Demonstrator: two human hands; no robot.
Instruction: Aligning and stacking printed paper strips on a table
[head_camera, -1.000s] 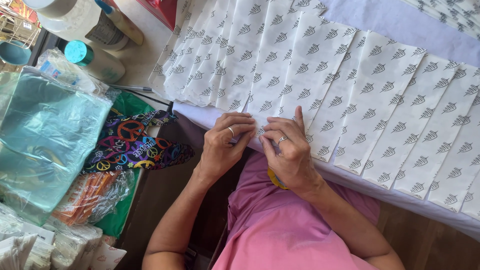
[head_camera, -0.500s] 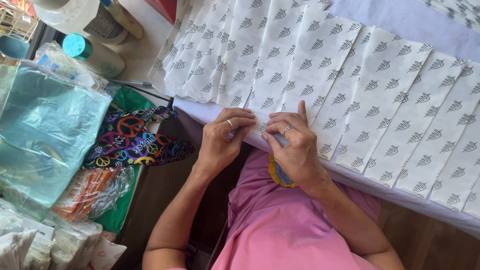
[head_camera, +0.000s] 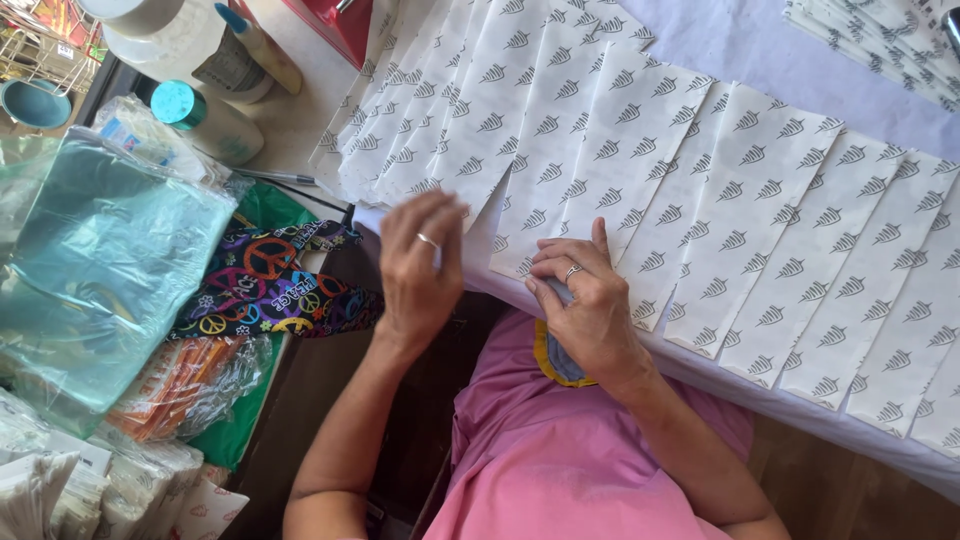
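The paper bags (head_camera: 640, 170) lie fanned in an overlapping row across the desk (head_camera: 730, 45), just beyond both hands, their long axes running away from the person and slanted to the right, open lower ends at the near edge. The right hand (head_camera: 585, 300) is nearer: it rests curled at the near edge with its fingertips (head_camera: 548, 262) pinching the lower corner of one bag, so it is grasping that bag. The left hand (head_camera: 420, 265) hangs raised just beside the row's left end, fingers loosely spread and holding nothing, though it is blurred. About eight bags on the right can be told apart; the left ones overlap too tightly to count. A second stack of bags (head_camera: 880, 40) lies at the far right corner. To the left stand two bottles (head_camera: 205, 120), one pen (head_camera: 275, 178), a teal plastic sheet (head_camera: 90, 270) and one patterned cloth (head_camera: 265, 290).
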